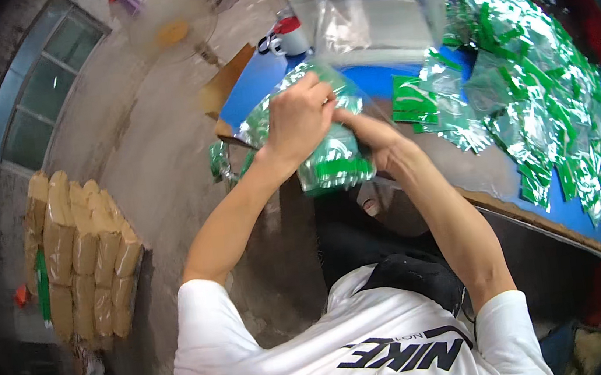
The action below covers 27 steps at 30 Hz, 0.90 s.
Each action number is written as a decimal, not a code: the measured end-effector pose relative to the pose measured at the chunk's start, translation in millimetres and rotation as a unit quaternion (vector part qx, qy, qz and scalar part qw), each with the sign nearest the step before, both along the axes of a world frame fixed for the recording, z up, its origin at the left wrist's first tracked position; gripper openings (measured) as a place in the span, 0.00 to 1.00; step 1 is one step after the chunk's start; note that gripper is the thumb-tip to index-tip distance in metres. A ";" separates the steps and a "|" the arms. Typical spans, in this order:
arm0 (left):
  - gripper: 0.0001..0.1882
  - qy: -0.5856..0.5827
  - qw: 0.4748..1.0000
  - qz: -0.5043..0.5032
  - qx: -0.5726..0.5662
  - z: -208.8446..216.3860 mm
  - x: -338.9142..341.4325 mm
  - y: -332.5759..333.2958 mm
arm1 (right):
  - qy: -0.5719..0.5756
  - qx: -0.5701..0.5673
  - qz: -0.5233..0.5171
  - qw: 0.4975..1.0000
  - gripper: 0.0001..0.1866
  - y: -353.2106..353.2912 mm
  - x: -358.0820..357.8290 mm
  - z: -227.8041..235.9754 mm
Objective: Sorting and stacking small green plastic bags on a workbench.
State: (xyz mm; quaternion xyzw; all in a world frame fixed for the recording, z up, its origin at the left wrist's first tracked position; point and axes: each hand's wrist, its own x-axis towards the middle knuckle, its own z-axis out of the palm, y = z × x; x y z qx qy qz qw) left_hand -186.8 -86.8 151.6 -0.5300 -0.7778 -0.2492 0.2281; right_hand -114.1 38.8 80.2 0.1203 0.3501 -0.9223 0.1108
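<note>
A bulging clear plastic bag [338, 157], filled with shiny green-and-clear packets, hangs in front of me at the table's edge. My left hand [300, 117] is closed over the upper part of the bag, its fingers curled together. Close beside it, my right hand [380, 141] grips the bag's right side; its thumb side reaches toward the left fingers, and the other fingers are mostly hidden. What each fingertip pinches is blurred.
A large heap of green-and-clear packets [528, 102] covers the right of the blue table [236, 106]. A clear plastic bin [381, 15] and a white mug [292, 39] stand at the back. Stacked brown packages [86, 256] stand at left; a fan [171, 28] is beyond the table.
</note>
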 end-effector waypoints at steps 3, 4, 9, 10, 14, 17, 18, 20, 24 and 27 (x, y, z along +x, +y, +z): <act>0.03 -0.012 1.000 0.000 0.008 18.3 2.0 8.7 | -0.009 0.059 -0.034 0.998 0.16 14.8 -14.3 18.1; 0.03 -0.011 1.000 0.003 0.007 18.2 1.5 9.7 | -0.005 0.081 -0.037 0.996 0.16 16.2 -19.3 18.5; 0.05 -0.004 0.999 0.000 0.038 27.2 1.8 26.3 | 0.077 0.215 0.050 0.972 0.12 32.4 -61.2 17.3; 0.05 0.001 0.999 -0.013 0.041 27.6 1.2 26.7 | 0.116 0.271 0.079 0.952 0.11 35.9 -70.6 14.1; 0.06 -0.079 0.995 -0.006 0.068 11.5 2.3 19.2 | 0.216 0.267 0.013 0.939 0.11 33.9 -83.1 -21.1; 0.07 -0.125 0.985 0.003 0.122 -6.0 -2.1 20.8 | -0.031 0.208 0.011 0.978 0.24 21.8 -70.8 -20.0; 0.07 -0.138 0.982 0.012 0.131 -8.4 -4.2 21.5 | 0.023 0.019 -0.015 0.999 0.33 15.1 -47.5 -18.0; 0.07 -0.150 0.974 0.031 0.164 -5.5 -4.3 22.6 | 0.084 -0.135 -0.139 0.977 0.33 -6.4 -11.2 -16.7; 0.09 -0.189 0.963 -0.022 0.192 -8.8 15.4 46.3 | 0.168 -0.115 -0.182 0.962 0.29 -1.1 -5.5 -31.8; 0.14 -0.263 0.956 -0.059 0.112 6.4 18.3 39.0 | 0.154 -0.041 -0.181 0.971 0.26 14.2 -19.5 -19.9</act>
